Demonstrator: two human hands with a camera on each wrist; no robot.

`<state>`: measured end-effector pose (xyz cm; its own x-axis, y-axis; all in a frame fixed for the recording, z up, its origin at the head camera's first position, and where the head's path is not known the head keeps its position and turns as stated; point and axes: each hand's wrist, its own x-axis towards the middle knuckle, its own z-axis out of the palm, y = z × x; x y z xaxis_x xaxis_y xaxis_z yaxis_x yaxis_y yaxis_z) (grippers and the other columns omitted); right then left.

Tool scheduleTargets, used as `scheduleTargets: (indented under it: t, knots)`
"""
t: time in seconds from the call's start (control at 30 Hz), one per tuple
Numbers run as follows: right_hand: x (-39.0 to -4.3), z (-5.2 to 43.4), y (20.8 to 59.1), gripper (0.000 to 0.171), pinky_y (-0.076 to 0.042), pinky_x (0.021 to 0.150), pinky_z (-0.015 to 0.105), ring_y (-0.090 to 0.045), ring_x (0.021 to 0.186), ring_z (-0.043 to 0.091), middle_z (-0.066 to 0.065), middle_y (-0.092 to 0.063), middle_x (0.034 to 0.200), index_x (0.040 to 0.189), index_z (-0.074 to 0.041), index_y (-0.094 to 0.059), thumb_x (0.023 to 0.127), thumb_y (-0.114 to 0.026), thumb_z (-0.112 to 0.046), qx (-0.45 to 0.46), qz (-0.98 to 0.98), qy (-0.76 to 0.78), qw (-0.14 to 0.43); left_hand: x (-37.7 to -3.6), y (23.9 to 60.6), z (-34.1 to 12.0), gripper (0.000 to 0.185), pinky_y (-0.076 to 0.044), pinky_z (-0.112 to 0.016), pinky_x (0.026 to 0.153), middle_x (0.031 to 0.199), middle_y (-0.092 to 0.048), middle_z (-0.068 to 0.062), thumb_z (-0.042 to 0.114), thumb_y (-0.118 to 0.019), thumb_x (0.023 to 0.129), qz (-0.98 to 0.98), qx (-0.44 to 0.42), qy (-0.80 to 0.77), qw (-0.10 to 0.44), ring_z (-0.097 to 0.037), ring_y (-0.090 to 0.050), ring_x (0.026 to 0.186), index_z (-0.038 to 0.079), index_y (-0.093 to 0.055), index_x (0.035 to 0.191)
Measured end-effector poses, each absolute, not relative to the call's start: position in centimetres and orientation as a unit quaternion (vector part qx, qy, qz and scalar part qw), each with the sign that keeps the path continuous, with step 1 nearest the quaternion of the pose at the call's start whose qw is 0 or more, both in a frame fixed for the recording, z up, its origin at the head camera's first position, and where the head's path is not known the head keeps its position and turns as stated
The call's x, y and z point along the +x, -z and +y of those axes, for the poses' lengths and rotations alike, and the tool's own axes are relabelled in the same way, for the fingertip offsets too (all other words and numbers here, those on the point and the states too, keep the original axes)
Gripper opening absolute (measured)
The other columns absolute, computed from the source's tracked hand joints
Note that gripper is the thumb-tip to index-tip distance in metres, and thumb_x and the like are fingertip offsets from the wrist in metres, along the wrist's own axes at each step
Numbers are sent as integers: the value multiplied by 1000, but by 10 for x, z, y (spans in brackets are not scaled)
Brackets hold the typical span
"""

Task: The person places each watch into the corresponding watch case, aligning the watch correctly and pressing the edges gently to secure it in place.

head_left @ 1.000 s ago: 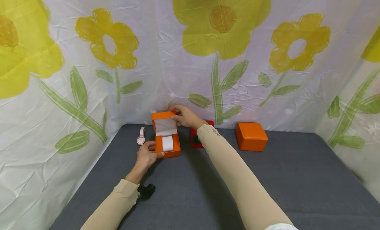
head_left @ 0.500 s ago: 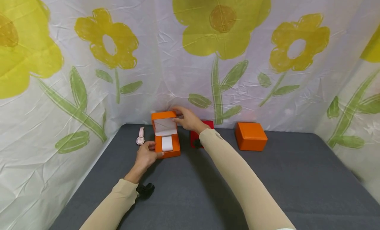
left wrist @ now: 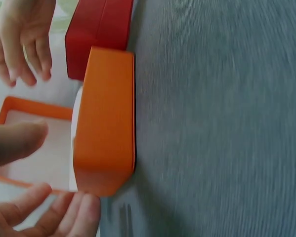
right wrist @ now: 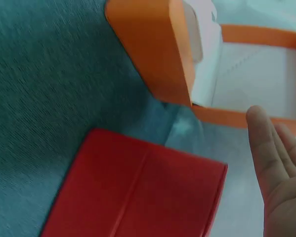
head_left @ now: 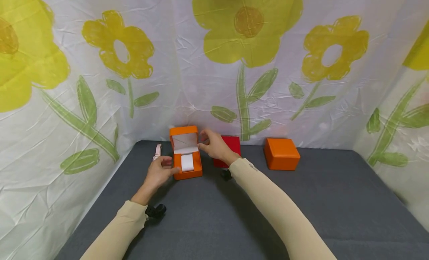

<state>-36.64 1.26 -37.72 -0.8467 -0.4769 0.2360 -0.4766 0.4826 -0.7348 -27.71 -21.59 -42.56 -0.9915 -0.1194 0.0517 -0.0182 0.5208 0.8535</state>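
An orange watch box [head_left: 187, 175] stands with its lid [head_left: 184, 130] raised, showing a white lining and a white cushion [head_left: 187, 162]. At its left side is my left hand [head_left: 157, 174], thumb and fingers spread apart; whether a fingertip still touches the box I cannot tell. My right hand [head_left: 216, 146] hovers just right of the raised lid, fingers loosely bent and holding nothing. A pink-strapped watch [head_left: 158, 150] lies left of the box, its dial partly hidden behind my left hand. In the right wrist view, my right fingers [right wrist: 266, 153] appear beside the lid's edge.
A red box [head_left: 232, 144] sits behind my right wrist, partly covered by it. Farther right stands a closed orange box [head_left: 282, 154]. All rest on a dark grey cloth-covered table [head_left: 207, 222], with a flower-printed curtain [head_left: 187, 66] close behind.
My right hand has let go of the lid and moved right and down from it. My left hand has loosened from the box and shifted slightly left, now covering part of the watch.
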Motion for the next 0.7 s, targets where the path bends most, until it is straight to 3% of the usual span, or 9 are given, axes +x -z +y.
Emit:
scheduleTargets:
  t: [0.13,0.47,0.7]
  knots:
    - [-358,9,382,38,-52,78,29,-60,90,17,8,-60,106,122,-5,-50,90,-67,-18,-284,865,414,3,-281,428,-231,56,-50,-46,88,124,-54,-23,16,-74,84,-881,15,469,62,-36,-58,110,-3,-50,131]
    - [-352,-9,391,43,-50,82,28,-57,102,27,12,-58,119,122,-7,-54,87,-71,-25,-335,873,350,57,-299,434,-263,50,-51,-48,85,119,-56,-25,9,-72,85,-910,-9,406,83,-36,-58,105,-4,-51,129]
    - [-352,-18,398,49,-48,84,25,-52,101,19,2,-56,122,126,-13,-56,84,-75,-28,-350,888,284,88,-318,435,-280,52,-47,-49,83,105,-56,-26,6,-76,78,-930,-38,350,104,-36,-54,94,-7,-54,123]
